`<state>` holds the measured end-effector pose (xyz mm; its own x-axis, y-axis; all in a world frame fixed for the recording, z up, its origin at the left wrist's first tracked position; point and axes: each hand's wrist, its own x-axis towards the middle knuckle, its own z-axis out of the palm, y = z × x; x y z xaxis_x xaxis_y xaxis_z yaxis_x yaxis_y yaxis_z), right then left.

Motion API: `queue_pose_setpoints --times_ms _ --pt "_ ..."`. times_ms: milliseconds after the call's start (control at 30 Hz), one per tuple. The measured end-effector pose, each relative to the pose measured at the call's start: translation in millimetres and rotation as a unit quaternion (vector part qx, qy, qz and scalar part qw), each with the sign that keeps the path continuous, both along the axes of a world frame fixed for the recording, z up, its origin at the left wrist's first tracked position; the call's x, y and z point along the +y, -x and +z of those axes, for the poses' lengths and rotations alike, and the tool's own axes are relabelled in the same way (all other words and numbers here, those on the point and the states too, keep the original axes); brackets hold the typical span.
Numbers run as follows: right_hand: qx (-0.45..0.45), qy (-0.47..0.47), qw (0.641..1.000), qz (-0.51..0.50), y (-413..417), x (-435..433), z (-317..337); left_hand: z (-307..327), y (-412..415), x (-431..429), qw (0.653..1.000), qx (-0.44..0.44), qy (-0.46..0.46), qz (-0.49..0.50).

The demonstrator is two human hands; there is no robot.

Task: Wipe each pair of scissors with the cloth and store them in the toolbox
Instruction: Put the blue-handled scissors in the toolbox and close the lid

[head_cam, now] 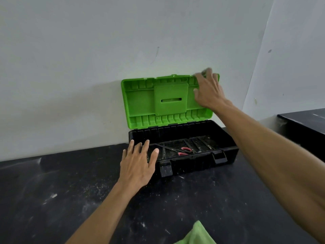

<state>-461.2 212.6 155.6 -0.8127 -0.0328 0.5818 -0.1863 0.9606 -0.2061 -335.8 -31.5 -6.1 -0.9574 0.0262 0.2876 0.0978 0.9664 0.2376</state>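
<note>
A black toolbox [197, 162] stands against the wall with its green lid [140, 101] raised upright. Inside lie scissors: one pair with red handles [185, 151] and dark metal ones [164, 148] beside it. My right hand [209, 92] reaches to the lid's upper right corner, fingers spread and touching its rim. My left hand [139, 164] rests flat, fingers apart, on the box's front left corner. A light green cloth [197, 234] lies at the bottom edge of the view, near me.
The toolbox sits on a dusty black tabletop [70, 191] with white specks. A white wall [88, 50] rises right behind the lid. Another black surface [306, 120] stands at the far right. Two latches [219, 157] hang on the box's front.
</note>
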Motion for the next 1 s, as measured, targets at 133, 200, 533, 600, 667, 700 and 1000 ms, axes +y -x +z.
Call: queue_pose_setpoints --times_ms 133,200,533,600,667,700,1000 --pt "-0.033 -0.054 0.998 -0.001 20.4 -12.4 16.9 -2.9 0.7 1.7 1.000 0.018 -0.010 0.003" --pt "-0.072 -0.081 0.994 0.005 24.2 -11.8 13.8 -3.7 -0.6 1.7 1.000 0.027 -0.015 0.005" --pt "0.062 -0.077 0.995 0.025 -41.5 14.3 15.6 -9.6 -3.4 -2.0 0.980 0.194 -0.016 -0.038" --pt "0.048 -0.087 0.993 0.056 -69.4 28.6 10.4 -9.0 -9.8 -2.0 0.970 0.238 -0.030 -0.033" --pt "0.036 -0.106 0.991 0.077 -95.7 40.1 -1.7 -4.5 -19.6 1.6 0.956 0.285 -0.068 -0.020" --pt "0.035 -0.122 0.988 0.084 -105.3 43.6 -11.6 -1.0 -23.5 4.3 0.950 0.301 -0.081 -0.013" --pt "-0.030 -0.119 0.983 0.134 -140.7 62.0 -85.2 20.1 -38.6 23.5 0.981 0.188 -0.019 -0.051"
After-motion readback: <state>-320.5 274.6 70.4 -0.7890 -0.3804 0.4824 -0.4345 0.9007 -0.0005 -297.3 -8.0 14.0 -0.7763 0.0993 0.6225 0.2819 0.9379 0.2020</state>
